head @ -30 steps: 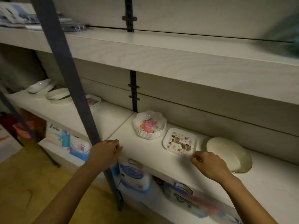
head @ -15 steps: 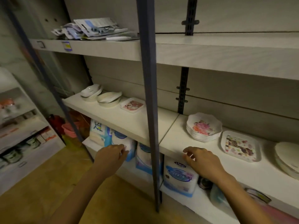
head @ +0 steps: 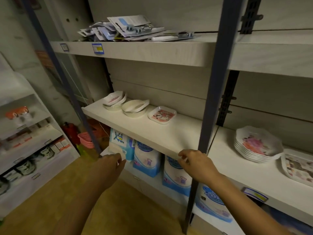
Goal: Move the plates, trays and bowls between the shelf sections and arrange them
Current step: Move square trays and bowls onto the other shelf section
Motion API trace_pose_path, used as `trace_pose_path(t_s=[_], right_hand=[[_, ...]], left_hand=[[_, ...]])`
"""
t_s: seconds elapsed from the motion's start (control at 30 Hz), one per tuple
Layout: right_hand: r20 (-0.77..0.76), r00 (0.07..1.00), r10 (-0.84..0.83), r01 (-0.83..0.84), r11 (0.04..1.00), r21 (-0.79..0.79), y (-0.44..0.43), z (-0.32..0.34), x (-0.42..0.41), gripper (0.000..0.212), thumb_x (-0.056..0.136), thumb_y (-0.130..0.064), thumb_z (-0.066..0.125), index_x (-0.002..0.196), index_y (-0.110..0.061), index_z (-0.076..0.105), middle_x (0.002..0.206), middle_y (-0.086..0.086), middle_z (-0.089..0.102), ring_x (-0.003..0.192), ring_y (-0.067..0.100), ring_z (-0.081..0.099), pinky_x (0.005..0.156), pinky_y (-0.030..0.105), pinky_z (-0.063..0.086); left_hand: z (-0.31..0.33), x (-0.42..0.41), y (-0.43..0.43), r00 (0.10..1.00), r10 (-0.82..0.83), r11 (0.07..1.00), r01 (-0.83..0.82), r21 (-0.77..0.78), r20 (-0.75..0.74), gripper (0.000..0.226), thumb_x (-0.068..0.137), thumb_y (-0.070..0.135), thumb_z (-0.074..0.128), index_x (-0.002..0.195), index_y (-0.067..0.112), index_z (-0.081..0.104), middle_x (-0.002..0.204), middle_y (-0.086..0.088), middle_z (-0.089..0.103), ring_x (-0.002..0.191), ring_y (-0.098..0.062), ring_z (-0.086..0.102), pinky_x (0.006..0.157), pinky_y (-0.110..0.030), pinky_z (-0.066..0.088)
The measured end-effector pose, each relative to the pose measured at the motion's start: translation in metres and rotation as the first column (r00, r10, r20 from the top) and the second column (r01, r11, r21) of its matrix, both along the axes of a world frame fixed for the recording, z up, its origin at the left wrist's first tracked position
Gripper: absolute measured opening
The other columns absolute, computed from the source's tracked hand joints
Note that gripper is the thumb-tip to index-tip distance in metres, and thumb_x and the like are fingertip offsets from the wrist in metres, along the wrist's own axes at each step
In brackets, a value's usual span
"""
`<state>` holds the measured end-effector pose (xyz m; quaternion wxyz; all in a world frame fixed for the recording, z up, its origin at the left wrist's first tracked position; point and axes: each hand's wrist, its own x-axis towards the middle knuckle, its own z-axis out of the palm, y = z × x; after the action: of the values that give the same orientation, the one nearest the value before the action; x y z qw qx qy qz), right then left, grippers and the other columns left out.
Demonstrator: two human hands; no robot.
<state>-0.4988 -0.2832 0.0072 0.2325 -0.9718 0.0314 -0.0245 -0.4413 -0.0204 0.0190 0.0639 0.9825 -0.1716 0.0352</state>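
While left hand point(head: 111, 164) hangs loose, empty, right hand point(head: 197, 164) relaxed, empty, at shelf point(head: 152, 133) front edge, beside post point(head: 210, 99)

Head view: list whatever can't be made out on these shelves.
- Patterned tray: its right part is cut off by the frame edge.
- Price label on the upper shelf: print too small and blurred to read.
- Blue packs below: tops hidden by the middle shelf board.
- Right hand: fingertips are at the board's front edge, but contact is unclear.
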Motion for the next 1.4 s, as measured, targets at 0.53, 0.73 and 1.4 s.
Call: trace_pose_path(t_s=[0.53,0.73,1.4], right_hand=[[-0.195,0.930,-0.313,0.303,0.950,-0.078,0.009,-0.043,0.218,0.030,0.096,-0.031,0.039,0.101,-0.012,0.062,0.107,0.009,0.066,0.086,0.023,0.059,0.077,0.031,0.048],[-0.325,0.832,-0.448,0.437,0.892,-0.112,0.009,-0.053,0.283,0.042,0.097,-0.040,0.030,0.103,-0.012,0.061,0.097,0.007,0.063,0.088,0.022,0.061,0.077,0.033,0.049],[-0.395,0.485,-0.780,0.721,0.613,-0.324,0.020,-0.052,0.378,0.033,0.090,-0.034,0.053,0.111,-0.010,0.060,0.103,0.005,0.064,0.092,0.019,0.061,0.076,0.027,0.048]], left_hand=[[-0.023,0.253,0.039,0.989,-0.148,0.985,0.149,-0.089,0.011,0.021,0.094,0.038,0.043,0.086,0.021,0.052,0.079,0.008,0.060,0.075,-0.010,0.064,0.065,-0.020,0.050],[-0.014,0.323,0.041,0.981,-0.191,0.963,0.181,-0.199,-0.034,0.018,0.094,0.037,0.044,0.087,0.021,0.050,0.086,0.002,0.066,0.078,-0.013,0.063,0.078,-0.027,0.052],[-0.037,0.485,0.053,0.885,-0.457,0.875,0.429,-0.227,-0.089,0.022,0.092,0.028,0.048,0.086,0.011,0.061,0.083,-0.006,0.068,0.075,-0.018,0.061,0.059,-0.023,0.042]])
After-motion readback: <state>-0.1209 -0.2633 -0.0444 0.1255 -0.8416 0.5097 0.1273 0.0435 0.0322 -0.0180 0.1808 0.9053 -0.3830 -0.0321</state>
